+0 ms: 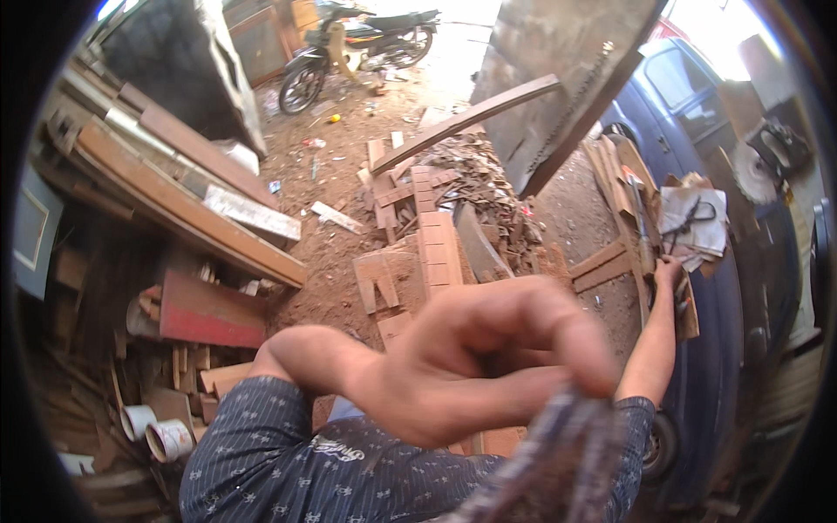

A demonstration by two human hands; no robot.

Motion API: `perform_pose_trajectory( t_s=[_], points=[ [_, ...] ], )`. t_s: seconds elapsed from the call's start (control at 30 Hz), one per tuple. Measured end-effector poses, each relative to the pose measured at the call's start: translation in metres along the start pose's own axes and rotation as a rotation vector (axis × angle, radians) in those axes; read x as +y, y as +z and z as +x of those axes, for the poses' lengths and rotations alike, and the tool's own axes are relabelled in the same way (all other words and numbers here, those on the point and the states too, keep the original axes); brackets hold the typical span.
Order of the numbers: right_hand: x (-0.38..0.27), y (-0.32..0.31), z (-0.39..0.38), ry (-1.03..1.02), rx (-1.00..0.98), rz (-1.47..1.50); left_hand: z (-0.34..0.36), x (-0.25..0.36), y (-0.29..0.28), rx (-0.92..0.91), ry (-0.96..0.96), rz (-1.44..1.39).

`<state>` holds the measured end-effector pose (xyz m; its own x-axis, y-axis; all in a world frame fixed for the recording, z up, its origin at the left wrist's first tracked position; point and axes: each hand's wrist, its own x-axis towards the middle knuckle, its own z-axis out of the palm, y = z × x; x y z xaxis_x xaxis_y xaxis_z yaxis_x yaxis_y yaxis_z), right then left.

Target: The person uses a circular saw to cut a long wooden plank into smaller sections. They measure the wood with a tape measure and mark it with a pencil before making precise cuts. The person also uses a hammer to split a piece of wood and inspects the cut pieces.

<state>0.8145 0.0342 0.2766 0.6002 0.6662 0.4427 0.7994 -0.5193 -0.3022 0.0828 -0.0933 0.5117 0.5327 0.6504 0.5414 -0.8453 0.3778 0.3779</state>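
Very near the camera, my left hand (488, 357) is raised with the elbow bent, its thumb and forefinger pinched together. Between them hangs a strip of checked, greyish-purple cloth (558, 462), blurred by its nearness. My right arm reaches out to the right, and my right hand (669, 268) is at the edge of a narrow wooden bench (646, 283). Its fingers are too small and partly hidden to tell whether they grip anything. Just beyond that hand lies a pale sheet (693, 222) with a dark, thin object on it.
Wood offcuts (488, 192) are heaped on the dirt floor ahead, near a notched board (436, 248). Long planks (183, 200) are stacked on the left, above white buckets (169, 440). A blue vehicle (711, 349) stands at right, beside a circular saw (757, 170). A motorcycle (362, 48) is parked farther off.
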Motion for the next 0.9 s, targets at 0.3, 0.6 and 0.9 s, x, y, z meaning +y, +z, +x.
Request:
perform_pose_trajectory(
  t_s=[0.3,0.6,0.9],
  points=[
    [-0.118,-0.05,-0.075,-0.131,0.214,0.151,-0.003,-0.003,-0.001,-0.087,0.21,0.2],
    [-0.265,-0.106,-0.3,0.049,-0.36,0.974,-0.034,-0.056,-0.122,-0.19,0.153,1.429],
    [-0.286,-0.08,-0.514,0.22,-1.02,1.1,-0.17,-0.132,-0.203,-0.467,-0.292,1.962]
  ],
)
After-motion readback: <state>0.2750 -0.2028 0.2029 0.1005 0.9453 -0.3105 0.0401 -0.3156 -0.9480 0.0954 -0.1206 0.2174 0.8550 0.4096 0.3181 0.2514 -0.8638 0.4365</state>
